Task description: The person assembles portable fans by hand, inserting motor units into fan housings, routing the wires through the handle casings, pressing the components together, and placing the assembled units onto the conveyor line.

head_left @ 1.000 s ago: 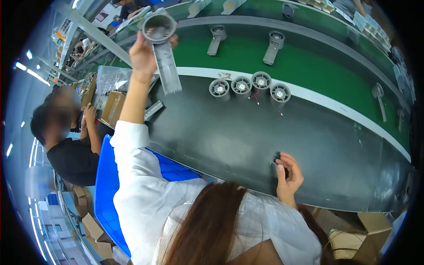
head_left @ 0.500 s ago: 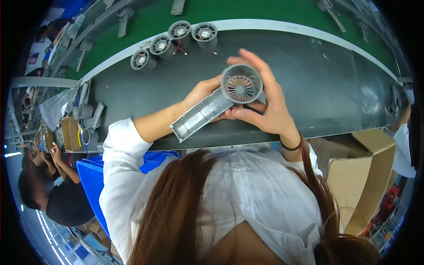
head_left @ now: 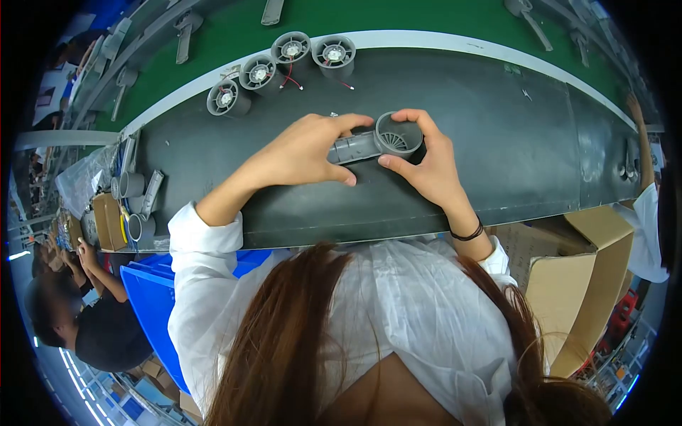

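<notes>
From here I see the gray housing (head_left: pixel 399 136) over the dark worktop (head_left: pixel 469 170), its round end facing up. The right hand (head_left: pixel 435 167) pinches that end's rim between thumb and fingers. The left hand (head_left: pixel 302 150) curls around the handle; whether it grips, I can't quite tell. Four fan units (head_left: pixel 334 53) sit beyond, near the green belt (head_left: pixel 412 15), red wires trailing from some.

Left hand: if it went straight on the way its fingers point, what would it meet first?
Probably the round gray cup, just beyond the fingertips of the left hand; the right hand grips the cup's other side. Depth is unclear here.
</notes>
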{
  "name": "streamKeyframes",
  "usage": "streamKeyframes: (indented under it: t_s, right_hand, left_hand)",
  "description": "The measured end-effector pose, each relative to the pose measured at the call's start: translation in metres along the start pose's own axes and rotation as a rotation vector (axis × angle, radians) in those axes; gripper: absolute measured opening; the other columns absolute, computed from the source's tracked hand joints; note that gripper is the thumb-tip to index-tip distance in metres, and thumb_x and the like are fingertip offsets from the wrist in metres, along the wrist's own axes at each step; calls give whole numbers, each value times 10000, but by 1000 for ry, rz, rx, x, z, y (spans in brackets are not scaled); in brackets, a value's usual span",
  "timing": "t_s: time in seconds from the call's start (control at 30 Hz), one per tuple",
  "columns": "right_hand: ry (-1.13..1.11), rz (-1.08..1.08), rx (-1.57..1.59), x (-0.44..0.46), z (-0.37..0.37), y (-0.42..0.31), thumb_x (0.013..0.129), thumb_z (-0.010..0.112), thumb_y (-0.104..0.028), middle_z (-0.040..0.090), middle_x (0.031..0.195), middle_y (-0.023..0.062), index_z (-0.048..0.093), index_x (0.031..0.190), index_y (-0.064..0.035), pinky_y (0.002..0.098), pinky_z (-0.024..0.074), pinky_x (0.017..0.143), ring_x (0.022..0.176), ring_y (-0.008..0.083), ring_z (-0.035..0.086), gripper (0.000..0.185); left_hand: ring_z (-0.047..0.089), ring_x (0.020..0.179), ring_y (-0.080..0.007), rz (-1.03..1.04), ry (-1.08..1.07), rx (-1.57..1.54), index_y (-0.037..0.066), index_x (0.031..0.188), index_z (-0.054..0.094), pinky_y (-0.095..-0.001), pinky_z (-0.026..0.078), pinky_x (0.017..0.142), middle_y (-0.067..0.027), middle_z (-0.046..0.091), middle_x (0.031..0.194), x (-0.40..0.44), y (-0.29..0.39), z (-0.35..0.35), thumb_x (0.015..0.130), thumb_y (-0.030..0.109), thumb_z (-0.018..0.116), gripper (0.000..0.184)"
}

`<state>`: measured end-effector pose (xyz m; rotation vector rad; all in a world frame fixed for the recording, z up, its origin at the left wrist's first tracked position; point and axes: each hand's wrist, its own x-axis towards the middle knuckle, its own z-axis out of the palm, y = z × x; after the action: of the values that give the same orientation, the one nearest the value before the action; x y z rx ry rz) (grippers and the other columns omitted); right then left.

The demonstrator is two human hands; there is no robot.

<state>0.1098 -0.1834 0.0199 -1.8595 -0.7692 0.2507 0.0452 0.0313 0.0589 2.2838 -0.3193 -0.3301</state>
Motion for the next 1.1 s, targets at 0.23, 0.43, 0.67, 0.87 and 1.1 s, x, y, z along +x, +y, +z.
streamKeyframes:
  t_s: [0.23,0.43,0.67,0.87,1.1]
  right_hand:
    - [-143,26,226,19,-15,-1,686,775,-74,627,1113,109,496,1235,-68,332,479,870,995,216,621,617]
    - [-92,6,218,74,-31,-6,818,677,-130,595,1182,129,535,1232,-36,304,474,852,1004,185,600,447]
    - [-106,-91,-6,143,7,10,766,740,-301,613,1143,160,562,1236,-99,325,504,788,952,222,639,542]
    - [-309,-322,-244,166,36,17,703,779,-350,624,1126,132,547,1261,-103,306,490,811,969,199,612,653]
    - [-295,-195,-306,155,36,11,669,776,-259,657,1009,115,627,1103,-62,328,476,844,917,239,625,500]
  left_hand:
    - [650,919,-309,-2,60,-100,-35,1194,564,-373,493,816,-198,665,1009,1,-13,6,694,83,742,544]
    - [598,658,-146,-91,-94,-681,-102,1205,543,-256,471,574,-157,672,910,2,-40,1,803,123,681,481]
    - [500,476,-87,-107,-258,-1189,-115,1147,555,-202,390,447,-155,655,829,1,-41,4,859,259,633,479]
    - [503,438,-110,-16,-349,-1342,-115,1164,532,-224,398,391,-148,624,765,-4,-37,4,928,367,526,536]
    - [502,417,-140,77,-470,-1617,-48,1135,502,-226,409,371,-115,539,680,-8,-33,15,993,490,302,592]
